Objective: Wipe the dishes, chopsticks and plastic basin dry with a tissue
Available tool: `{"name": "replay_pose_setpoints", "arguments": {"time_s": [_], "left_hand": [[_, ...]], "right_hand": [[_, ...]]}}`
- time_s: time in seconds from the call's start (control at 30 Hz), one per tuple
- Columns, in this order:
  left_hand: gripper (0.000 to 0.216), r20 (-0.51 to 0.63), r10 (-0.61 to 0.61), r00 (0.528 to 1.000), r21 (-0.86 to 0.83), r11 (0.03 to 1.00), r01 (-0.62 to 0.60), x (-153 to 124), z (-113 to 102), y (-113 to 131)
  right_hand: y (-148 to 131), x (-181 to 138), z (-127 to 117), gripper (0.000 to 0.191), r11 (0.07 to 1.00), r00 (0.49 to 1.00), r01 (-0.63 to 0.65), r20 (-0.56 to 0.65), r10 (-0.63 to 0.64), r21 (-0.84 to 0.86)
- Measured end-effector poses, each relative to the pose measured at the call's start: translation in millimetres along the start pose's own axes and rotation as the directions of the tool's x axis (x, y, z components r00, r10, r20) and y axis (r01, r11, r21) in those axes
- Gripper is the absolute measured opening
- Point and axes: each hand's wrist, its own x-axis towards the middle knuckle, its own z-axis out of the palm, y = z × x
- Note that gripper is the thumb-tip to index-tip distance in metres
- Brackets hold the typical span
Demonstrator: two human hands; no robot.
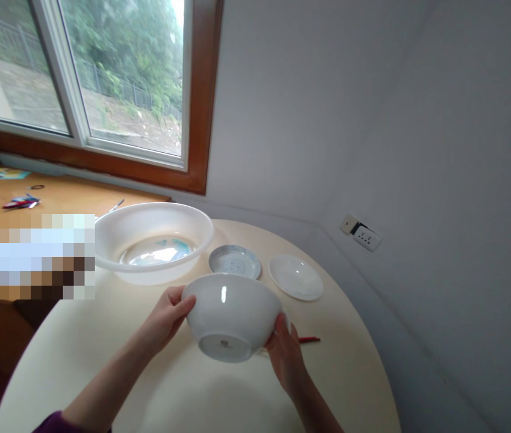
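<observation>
A white ceramic bowl (230, 313) is held above the round cream table (102, 361), tilted so its base faces me. My left hand (167, 316) grips its left rim with the fingers curled around the edge. At the bowl's right side my right hand (284, 352) holds the wall, fingers behind it. Just beyond the bowl stands a large white plastic basin (153, 240) with a little water and a blue patch inside. A small blue-patterned dish (235, 261) and a white plate (295, 276) lie to the basin's right.
A red pen (309, 340) lies on the table by my right hand. A wooden desk (56, 198) with small items runs under the window at left. A wall socket (363, 234) sits on the grey wall at right.
</observation>
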Motion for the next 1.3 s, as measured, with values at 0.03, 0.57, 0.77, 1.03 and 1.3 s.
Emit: {"name": "replay_pose_setpoints", "arguments": {"time_s": [0.03,0.57,0.77,1.03,1.3], "left_hand": [[0.037,-0.039,-0.004,0.999,-0.012,1.0,0.003,0,3,1],[0.038,-0.267,0.119,0.956,0.168,0.983,-0.076,10,66,21],[0.04,-0.302,0.342,0.89,0.241,0.931,-0.276,21,84,29],[0.039,-0.371,0.303,0.878,0.077,0.952,-0.297,32,83,41],[0.035,-0.48,0.143,0.866,-0.218,0.936,-0.276,33,81,53]], "right_hand": [[-5,1,3,0.05,0.997,0.997,-0.065,0.037,0.063,0.042],[-86,22,36,0.045,0.166,0.695,0.546,0.333,-0.638,-0.821],[-79,11,83,0.056,-0.259,0.592,0.636,0.675,-0.44,-0.727],[-101,46,91,0.045,0.105,0.689,0.627,0.487,-0.537,-0.772],[-80,85,61,0.043,0.878,0.926,0.219,-0.192,-0.324,-0.427]]}}
